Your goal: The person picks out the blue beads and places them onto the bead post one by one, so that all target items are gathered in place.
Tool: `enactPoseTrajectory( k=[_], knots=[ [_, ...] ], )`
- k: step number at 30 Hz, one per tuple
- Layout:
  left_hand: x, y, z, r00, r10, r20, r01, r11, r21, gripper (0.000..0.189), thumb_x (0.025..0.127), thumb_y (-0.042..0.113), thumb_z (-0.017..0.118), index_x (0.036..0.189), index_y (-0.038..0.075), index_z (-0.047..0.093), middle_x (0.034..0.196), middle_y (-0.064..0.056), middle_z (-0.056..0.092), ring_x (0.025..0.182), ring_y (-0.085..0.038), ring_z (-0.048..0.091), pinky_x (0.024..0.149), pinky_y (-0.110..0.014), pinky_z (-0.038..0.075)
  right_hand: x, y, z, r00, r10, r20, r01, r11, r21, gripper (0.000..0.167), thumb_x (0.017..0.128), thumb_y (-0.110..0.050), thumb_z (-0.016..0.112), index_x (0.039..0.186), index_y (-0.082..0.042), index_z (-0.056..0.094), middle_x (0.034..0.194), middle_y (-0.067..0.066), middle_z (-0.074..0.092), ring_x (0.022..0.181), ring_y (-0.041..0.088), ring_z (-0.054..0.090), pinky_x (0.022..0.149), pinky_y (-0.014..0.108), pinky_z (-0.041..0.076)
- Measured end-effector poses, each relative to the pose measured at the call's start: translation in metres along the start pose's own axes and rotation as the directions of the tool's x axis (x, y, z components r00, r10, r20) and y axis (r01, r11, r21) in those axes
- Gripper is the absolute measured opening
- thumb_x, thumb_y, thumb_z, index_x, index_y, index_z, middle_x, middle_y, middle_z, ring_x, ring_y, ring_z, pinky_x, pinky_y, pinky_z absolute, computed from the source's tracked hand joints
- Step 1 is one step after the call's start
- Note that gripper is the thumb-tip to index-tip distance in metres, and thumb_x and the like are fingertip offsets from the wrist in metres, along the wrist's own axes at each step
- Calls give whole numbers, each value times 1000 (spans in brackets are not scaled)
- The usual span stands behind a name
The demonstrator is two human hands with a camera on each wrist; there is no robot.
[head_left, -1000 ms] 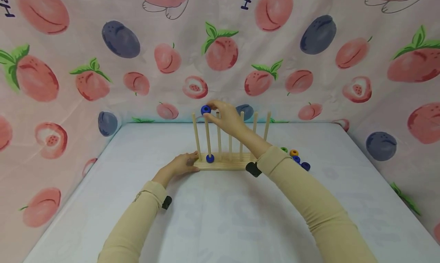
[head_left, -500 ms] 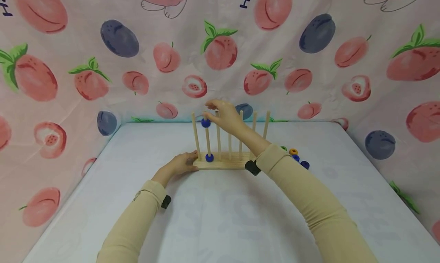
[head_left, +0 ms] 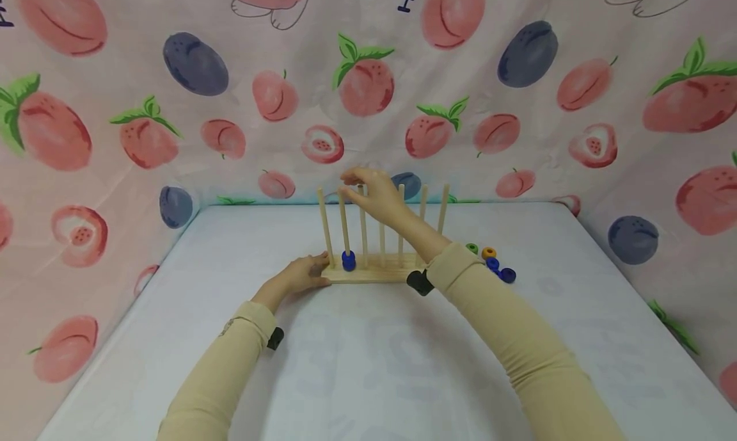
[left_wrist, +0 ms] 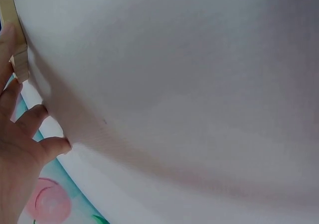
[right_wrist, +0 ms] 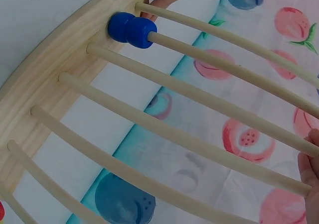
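A wooden stand (head_left: 374, 276) with a row of upright pegs sits at the middle of the table. Two blue beads (head_left: 348, 260) are stacked at the foot of its second peg from the left; the right wrist view shows these blue beads (right_wrist: 132, 30) touching each other against the base. My left hand (head_left: 296, 276) grips the stand's left end, thumb in front and fingers behind. In the left wrist view, the left hand (left_wrist: 20, 139) has its outer fingertips on the tabletop. Beside the top of the second peg hovers my right hand (head_left: 377, 194), thumb and fingers apart, holding nothing.
Right of the stand lie several loose beads: a green bead (head_left: 472, 248), an orange bead (head_left: 489, 253) and blue ones, including a blue bead (head_left: 508, 275). A fruit-print cloth (head_left: 368, 134) hangs behind the white table (head_left: 368, 364).
The right hand has let go of a blue bead at the peg's top, and the bead has dropped down onto the lower one. The left hand keeps its place on the stand.
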State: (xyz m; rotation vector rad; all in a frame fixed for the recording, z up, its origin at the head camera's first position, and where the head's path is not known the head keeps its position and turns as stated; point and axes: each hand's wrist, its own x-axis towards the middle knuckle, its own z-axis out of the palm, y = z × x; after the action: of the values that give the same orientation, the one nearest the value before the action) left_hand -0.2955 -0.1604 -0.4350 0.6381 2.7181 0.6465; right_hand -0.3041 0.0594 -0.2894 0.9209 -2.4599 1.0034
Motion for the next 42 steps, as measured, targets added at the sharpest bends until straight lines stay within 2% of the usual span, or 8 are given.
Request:
enactPoseTrajectory(
  k=[8,16,26,30,35,39,42],
  knots=[
    [2,0,0,1000,-13,10,13,1000,-2,61,91,31,61,142,4,40,153,-11,27,139,-45,23,114,-59,18,-1,0,-5,998,-41,42,42,999,-7,31,92,-16,61,117,2,61,116,17,66,109,27,61,96,35,49],
    [0,1,-2,1000,-3,9,3,1000,20,60,92,32,61,140,3,41,153,-12,28,138,-44,26,113,-57,21,-3,-2,-13,997,-19,69,22,999,-33,32,93,-14,60,121,0,60,121,15,64,113,26,59,100,36,47],
    [1,3,-2,1000,11,26,-13,997,77,60,92,33,60,140,2,40,152,-13,27,134,-47,31,111,-56,26,-9,3,-22,993,-83,84,87,995,-49,29,93,-13,60,118,2,61,118,15,65,111,26,59,99,37,47],
    [0,3,-2,999,27,17,-29,996,87,60,93,32,59,141,2,39,153,-14,25,135,-50,27,110,-60,24,-13,2,-25,993,-96,73,101,993,-64,29,92,-13,60,117,1,62,117,16,65,110,27,59,98,40,47],
    [-1,3,-2,999,29,38,-32,997,64,60,94,30,57,143,1,37,153,-17,23,135,-53,22,108,-68,17,-24,2,-27,992,-118,45,120,991,-62,27,92,-12,60,115,1,63,117,15,65,113,28,58,97,41,48],
    [-3,4,0,999,17,40,-20,998,60,59,94,29,56,142,1,37,154,-18,21,136,-53,20,104,-74,14,-34,4,-30,982,-191,-5,191,981,-42,25,90,-9,62,112,2,64,113,16,66,111,28,60,96,40,49],
    [-3,5,2,999,23,39,-26,997,71,59,95,29,55,143,1,36,154,-18,21,136,-53,20,103,-75,14,-41,8,-35,972,-233,-31,232,972,-23,25,88,-6,64,111,4,64,111,17,67,104,28,62,91,42,51]
  ],
)
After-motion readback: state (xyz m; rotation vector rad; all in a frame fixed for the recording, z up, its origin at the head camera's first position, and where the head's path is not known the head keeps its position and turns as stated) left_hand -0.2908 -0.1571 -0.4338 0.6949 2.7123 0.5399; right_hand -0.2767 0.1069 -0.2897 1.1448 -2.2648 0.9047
